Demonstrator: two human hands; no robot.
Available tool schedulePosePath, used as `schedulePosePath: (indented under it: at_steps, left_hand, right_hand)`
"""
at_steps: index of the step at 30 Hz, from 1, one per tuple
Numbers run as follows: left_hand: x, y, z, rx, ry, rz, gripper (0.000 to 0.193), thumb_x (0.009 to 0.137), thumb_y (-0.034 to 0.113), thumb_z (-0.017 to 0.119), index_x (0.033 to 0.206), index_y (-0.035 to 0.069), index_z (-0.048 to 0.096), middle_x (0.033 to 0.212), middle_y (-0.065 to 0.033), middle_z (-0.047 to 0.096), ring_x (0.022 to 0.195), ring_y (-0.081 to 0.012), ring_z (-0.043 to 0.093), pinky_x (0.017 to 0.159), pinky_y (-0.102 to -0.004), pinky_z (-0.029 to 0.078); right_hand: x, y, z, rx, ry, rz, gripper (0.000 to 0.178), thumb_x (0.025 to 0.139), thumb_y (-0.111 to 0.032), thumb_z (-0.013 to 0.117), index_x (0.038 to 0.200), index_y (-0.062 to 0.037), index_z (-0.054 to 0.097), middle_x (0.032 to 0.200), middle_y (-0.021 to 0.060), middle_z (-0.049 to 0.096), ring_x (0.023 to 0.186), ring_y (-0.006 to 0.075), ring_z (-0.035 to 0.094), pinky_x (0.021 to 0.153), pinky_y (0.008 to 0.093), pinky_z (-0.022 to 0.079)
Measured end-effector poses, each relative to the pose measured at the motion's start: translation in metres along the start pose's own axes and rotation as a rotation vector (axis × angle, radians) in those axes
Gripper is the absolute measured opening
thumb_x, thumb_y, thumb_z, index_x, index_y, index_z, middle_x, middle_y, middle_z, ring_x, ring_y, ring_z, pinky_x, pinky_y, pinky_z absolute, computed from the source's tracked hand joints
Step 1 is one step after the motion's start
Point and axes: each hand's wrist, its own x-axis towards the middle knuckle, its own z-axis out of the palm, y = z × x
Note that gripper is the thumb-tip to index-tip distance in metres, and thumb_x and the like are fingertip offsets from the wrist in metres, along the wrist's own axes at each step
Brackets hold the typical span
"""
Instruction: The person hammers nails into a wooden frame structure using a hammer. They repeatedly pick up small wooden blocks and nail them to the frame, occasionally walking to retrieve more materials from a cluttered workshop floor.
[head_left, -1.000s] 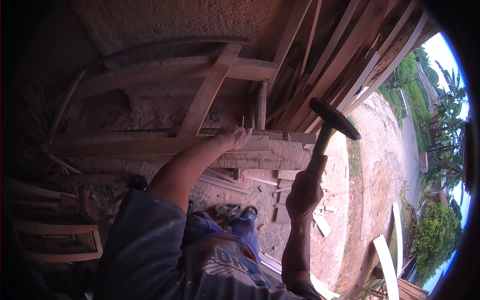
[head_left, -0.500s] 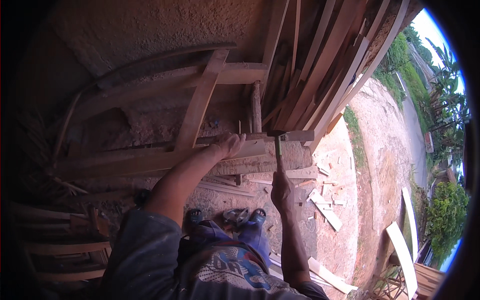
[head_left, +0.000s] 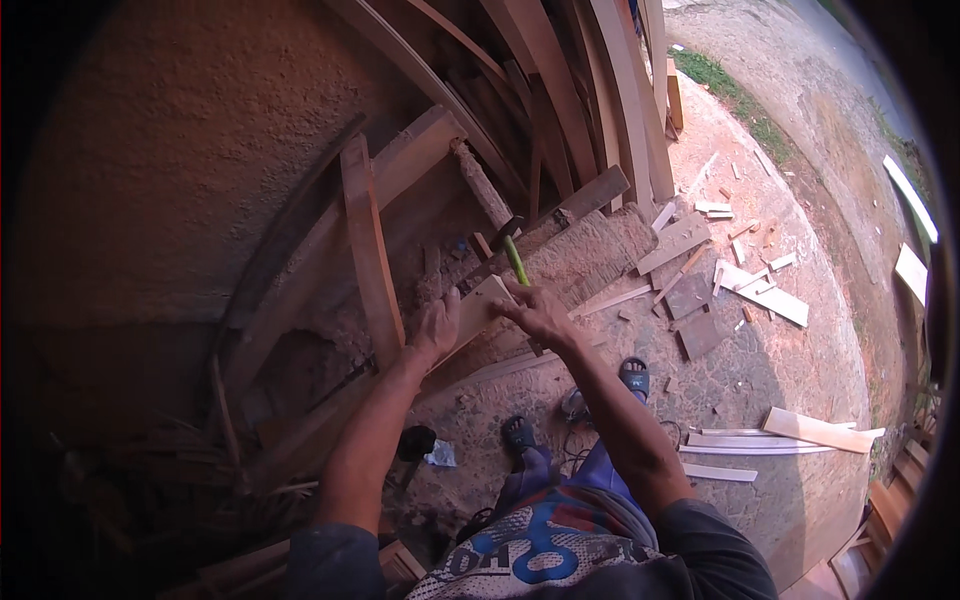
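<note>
A pale wooden board (head_left: 482, 308) lies tilted between my hands, with its end pointing away from me. My left hand (head_left: 437, 325) grips its left side. My right hand (head_left: 537, 315) holds the right edge near that end, thumb and fingers bent around it. Just beyond my right hand, a hammer with a green handle (head_left: 515, 260) rests on the rough timber bench (head_left: 590, 255), its dark head farther away. The handle's lower end is close to my right fingers, which do not appear wrapped around it.
An upright-looking wooden slat (head_left: 370, 245) crosses the frame left of my hands. Long planks (head_left: 550, 90) lean against the wall at the back. Offcuts (head_left: 765, 290) and scraps litter the floor to the right, beside more strips (head_left: 760, 440). My sandalled feet (head_left: 635, 376) stand below the bench.
My right hand has let go of the hammer, which now lies on the bench, and has taken hold of the board. The board's end is turned up between both hands. The view has swung round.
</note>
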Motion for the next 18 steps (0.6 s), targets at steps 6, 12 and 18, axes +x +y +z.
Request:
schedulePosePath:
  at_steps: [6,12,18]
  left_hand:
    - [0.002,0.005,-0.004,0.004,-0.006,0.012,0.076,0.103,0.049,0.024,0.088,-0.01,0.069,0.091,-0.0398,0.062,0.096,-0.0558,0.06,0.089,-0.057,0.048]
    - [0.003,-0.01,0.009,-0.095,0.052,0.089,0.073,0.103,0.048,0.024,0.088,-0.006,0.071,0.093,-0.0355,0.065,0.093,-0.0542,0.062,0.088,-0.0552,0.049]
    - [-0.01,0.009,-0.019,-0.083,-0.042,0.098,0.065,0.104,0.043,0.025,0.096,-0.003,0.07,0.097,-0.0304,0.068,0.094,-0.0473,0.066,0.087,-0.053,0.051]
  right_hand:
    - [-0.002,0.001,0.0,0.029,0.071,-0.042,0.054,0.091,-0.036,0.065,0.136,-0.0088,0.058,0.134,0.0187,0.06,0.12,0.0304,0.061,0.1,0.039,0.046]
    - [-0.051,-0.023,0.0,-0.221,0.228,-0.27,0.058,0.097,-0.018,0.054,0.151,-0.0101,0.033,0.11,0.0282,0.065,0.102,0.0442,0.063,0.082,0.0495,0.051]
    - [-0.123,-0.01,0.008,-0.575,0.213,-0.329,0.064,0.098,-0.008,0.048,0.156,-0.0145,0.021,0.087,0.0277,0.063,0.077,0.047,0.063,0.066,0.0537,0.049]
